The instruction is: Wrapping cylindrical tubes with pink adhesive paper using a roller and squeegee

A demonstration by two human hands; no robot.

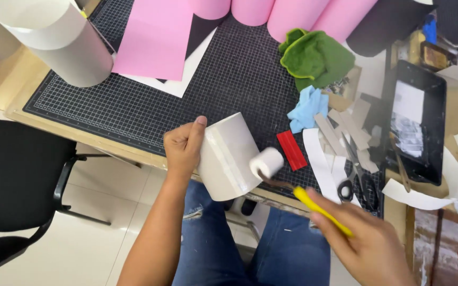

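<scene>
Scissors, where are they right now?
In the head view the scissors lie at the right of the black cutting mat, among white paper strips, just above the right hand and right of the red block.

a craft workshop: gridded cutting mat (229,79) beyond the left hand (184,145), pink paper rolls (287,13) farther off, scissors (359,182) and paper strips (345,130) near the right hand (369,246).

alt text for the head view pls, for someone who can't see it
A person's left hand holds a white paper cylinder while the right hand presses a small roller with a yellow handle against it, above a black gridded cutting mat. Around lie pink paper rolls, green cloth, scissors and paper strips.
</scene>
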